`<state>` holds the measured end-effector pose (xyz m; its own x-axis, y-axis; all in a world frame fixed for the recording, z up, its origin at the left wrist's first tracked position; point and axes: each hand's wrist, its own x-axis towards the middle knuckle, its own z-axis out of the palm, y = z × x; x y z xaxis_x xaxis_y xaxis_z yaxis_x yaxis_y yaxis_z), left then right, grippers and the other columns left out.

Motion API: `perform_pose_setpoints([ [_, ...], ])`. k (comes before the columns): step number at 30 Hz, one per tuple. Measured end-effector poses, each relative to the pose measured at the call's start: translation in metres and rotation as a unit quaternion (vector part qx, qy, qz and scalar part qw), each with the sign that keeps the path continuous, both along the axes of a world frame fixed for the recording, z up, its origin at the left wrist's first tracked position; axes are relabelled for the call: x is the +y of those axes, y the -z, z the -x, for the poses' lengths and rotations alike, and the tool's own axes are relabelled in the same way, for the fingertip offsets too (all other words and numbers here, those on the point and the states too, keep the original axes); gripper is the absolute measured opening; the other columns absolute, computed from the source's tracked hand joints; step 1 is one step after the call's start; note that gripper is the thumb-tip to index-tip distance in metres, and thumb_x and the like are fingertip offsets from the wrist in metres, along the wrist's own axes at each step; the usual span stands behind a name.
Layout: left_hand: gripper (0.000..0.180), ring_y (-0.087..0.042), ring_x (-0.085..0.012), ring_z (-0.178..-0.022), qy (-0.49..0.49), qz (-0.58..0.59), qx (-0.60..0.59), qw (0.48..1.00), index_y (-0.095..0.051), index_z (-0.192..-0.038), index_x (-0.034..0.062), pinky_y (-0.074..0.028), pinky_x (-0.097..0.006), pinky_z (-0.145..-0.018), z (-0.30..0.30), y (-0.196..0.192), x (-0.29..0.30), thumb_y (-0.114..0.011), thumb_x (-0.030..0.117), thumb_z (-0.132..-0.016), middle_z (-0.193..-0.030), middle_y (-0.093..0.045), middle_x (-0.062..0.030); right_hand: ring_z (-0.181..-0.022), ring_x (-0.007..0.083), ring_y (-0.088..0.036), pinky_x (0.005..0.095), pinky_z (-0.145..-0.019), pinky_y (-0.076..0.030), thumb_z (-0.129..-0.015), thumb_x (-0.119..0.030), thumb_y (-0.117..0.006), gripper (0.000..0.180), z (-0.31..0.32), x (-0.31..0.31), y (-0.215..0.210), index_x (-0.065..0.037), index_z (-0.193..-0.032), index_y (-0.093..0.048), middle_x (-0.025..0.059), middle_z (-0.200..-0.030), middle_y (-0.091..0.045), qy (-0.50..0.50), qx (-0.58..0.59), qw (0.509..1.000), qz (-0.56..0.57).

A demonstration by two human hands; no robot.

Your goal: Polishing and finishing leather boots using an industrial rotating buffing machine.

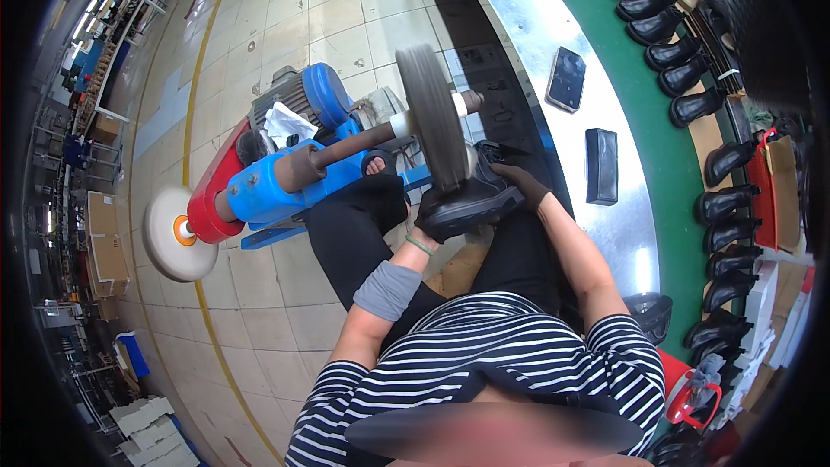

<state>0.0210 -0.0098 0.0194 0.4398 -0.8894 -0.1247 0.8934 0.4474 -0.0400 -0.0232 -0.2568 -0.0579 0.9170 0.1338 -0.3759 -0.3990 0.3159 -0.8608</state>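
— Black leather boot (pixel 480 204): where?
— At the lower rim of the dark buffing wheel (pixel 430 112); touching or just short, impossible to tell.
— Hands?
— Left hand (pixel 432 221), dark-gloved: curled round one end of the boot, below-left of the wheel. Right hand (pixel 521 182), likewise gloved: clasped about the opposite end, below-right of the wheel. Exact finger placement: partly hidden.
— Handling, as judged?
— Blurred wheel face: probably spinning. Press lightly and evenly. Turn the boot slowly, presenting one patch at a time. Keep both grips clear of the rim.
— Likely fault?
— Lingering on one spot: possibly scorched or dulled leather.
— Also listed?
— Phone (pixel 566 78) and black case (pixel 602 166), right of the wheel.
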Motion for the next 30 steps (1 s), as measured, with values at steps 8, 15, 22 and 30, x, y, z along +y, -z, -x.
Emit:
perform_pose_setpoints([
  [8,0.045,-0.059,-0.0345,-0.105,0.03,-0.031,0.019,0.999,-0.054,-0.117,-0.0055,-0.05,-0.044,-0.089,-0.014,0.036,0.033,-0.044,0.031,-0.092,-0.117,-0.058,-0.0225,-0.085,0.0223,-0.065,0.0375,-0.081,-0.052,-0.091,-0.044,-0.05,0.054,-0.051,0.024,-0.039,0.001,-0.121,-0.055,0.0152,-0.096,-0.066,-0.025,0.209,0.956,-0.207],
  [15,0.034,-0.062,-0.0255,-0.093,-0.113,-0.3,-0.017,0.947,-0.061,-0.106,-0.0029,-0.046,-0.036,-0.092,0.004,0.024,0.008,-0.05,0.022,-0.085,-0.105,-0.065,-0.0133,-0.097,0.0237,-0.063,0.039,-0.086,-0.05,-0.09,-0.047,-0.05,0.054,-0.074,0.058,-0.042,-0.005,-0.124,-0.053,0.0112,-0.11,-0.064,0.087,0.052,0.945,-0.311],
  [22,0.03,-0.063,-0.0245,-0.095,-0.148,-0.284,0.041,0.946,-0.064,-0.103,0.0056,-0.048,-0.038,-0.091,0.013,0.02,0.006,-0.055,0.024,-0.082,-0.101,-0.067,-0.0091,-0.111,0.023,-0.056,0.0363,-0.095,-0.044,-0.092,-0.057,-0.041,0.07,-0.078,0.069,-0.028,-0.004,-0.136,-0.04,0.0121,-0.128,-0.054,0.057,0.037,0.968,-0.243],
  [30,0.022,-0.064,-0.0235,-0.084,-0.151,-0.303,0.091,0.936,-0.066,-0.089,0.0073,-0.051,-0.037,-0.083,0.038,0.008,0.0,-0.064,0.022,-0.072,-0.092,-0.067,-0.0075,-0.116,0.0225,-0.053,0.0348,-0.098,-0.041,-0.093,-0.057,-0.036,0.069,-0.063,0.069,-0.038,-0.007,-0.14,-0.038,0.0115,-0.132,-0.051,0.072,-0.028,0.987,-0.141],
])
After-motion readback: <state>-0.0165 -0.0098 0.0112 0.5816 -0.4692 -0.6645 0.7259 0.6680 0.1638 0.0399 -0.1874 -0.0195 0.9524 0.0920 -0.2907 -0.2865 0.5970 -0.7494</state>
